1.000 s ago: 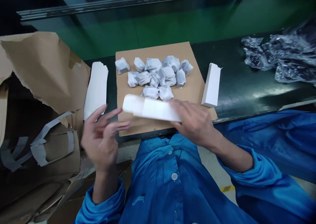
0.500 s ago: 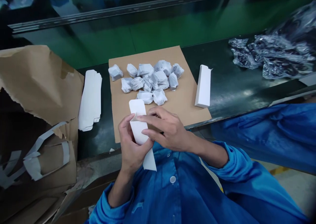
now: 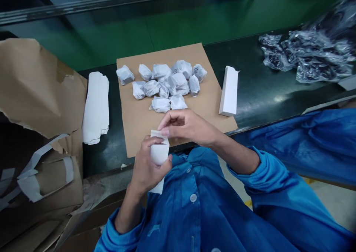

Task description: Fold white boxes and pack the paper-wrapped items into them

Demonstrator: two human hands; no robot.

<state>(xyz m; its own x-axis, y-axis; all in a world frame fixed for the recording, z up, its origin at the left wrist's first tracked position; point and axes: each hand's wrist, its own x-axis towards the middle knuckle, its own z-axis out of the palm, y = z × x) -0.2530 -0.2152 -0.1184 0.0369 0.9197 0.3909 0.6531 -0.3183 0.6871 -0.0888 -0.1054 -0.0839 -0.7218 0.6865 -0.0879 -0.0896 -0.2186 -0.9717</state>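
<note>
My left hand is wrapped round a narrow white carton, held tilted in front of my chest. One left finger lies over the carton's upper opening. The thumb and fingers of my right hand pinch the flap at the carton's top end. Just beyond my hands, several small items wrapped in white bags lie grouped on a flat cardboard sheet. Another white carton, formed into a box, lies at the sheet's right edge.
A stack of flat white cartons lies left of the sheet on the dark bench. Far left stands an open brown cardboard box. Dark items in clear plastic bags are piled at right. A blue-clothed person is close at right.
My right hand has moved from the carton's side opening to its upper flap, which is now folded down. The carton is turned more upright, and the view has shifted slightly.
</note>
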